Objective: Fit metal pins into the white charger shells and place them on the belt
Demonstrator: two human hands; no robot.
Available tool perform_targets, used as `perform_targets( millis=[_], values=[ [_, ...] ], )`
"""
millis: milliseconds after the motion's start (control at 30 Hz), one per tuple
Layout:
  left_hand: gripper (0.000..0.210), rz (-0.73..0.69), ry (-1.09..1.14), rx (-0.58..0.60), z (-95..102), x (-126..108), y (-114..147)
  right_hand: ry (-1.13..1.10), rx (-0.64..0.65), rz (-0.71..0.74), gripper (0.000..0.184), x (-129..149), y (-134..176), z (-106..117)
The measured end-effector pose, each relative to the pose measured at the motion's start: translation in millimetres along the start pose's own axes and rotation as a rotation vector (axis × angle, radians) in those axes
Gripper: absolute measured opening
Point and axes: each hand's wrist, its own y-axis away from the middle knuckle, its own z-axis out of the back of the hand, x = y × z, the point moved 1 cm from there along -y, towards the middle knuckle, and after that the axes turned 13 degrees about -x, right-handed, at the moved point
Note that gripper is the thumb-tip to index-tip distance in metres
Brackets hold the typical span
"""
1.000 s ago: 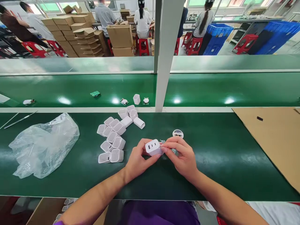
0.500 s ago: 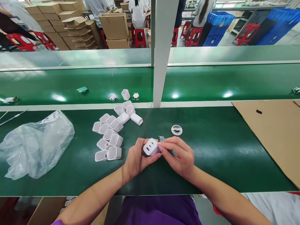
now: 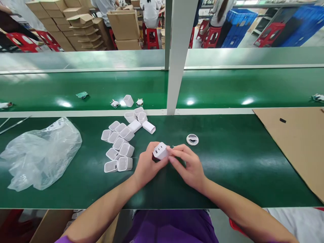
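My left hand (image 3: 148, 166) grips a white charger plug (image 3: 161, 151) between thumb and fingers, its face with several port slots turned up toward me. At the plug's right edge, my right hand (image 3: 188, 166) is closed in a pinch, fingertips touching the plug; whatever lies between them is hidden. Just behind the right fingertips a bit of a small metallic pile (image 3: 173, 146) shows, mostly covered. A round white disc-shaped item (image 3: 192, 139) with a dark centre lies beyond the right hand. Left of my hands stand several white open-ended plug housings (image 3: 126, 150).
A crumpled clear plastic bag (image 3: 43, 155) lies at the left, a cardboard sheet (image 3: 296, 141) at the right. Behind the table edge a green conveyor belt (image 3: 222, 87) carries small circuit boards (image 3: 82, 95) and one housing (image 3: 128, 100). A white post (image 3: 178, 57) rises in the middle.
Both hands and the plug have shifted slightly left and up, the plug tilting. The right fingers now cover most of the metallic pile. Parts on the belt have moved left.
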Motion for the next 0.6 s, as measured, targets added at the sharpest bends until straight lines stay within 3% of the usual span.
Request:
perform_targets(
  millis=[100, 167, 333, 600],
  values=[
    [0.027, 0.189, 0.271, 0.239, -2.7, -2.2, -1.6, -0.213, 0.077, -0.293, 0.016, -7.1, -9.2, 3.3],
    [0.028, 0.264, 0.397, 0.313, -3.4, -0.7, -0.9, -0.348, 0.134, -0.447, 0.018, -9.2, -11.8, 3.2],
    [0.031, 0.274, 0.416, 0.291, -0.9, 1.0, 0.5, -0.53, 0.192, -0.662, 0.023, -5.8, -11.1, -0.4],
    [0.022, 0.221, 0.322, 0.259, 1.4, -8.3, -0.5, -0.569, 0.188, -0.731, 0.024, -3.4, -10.3, -1.8]
  ],
)
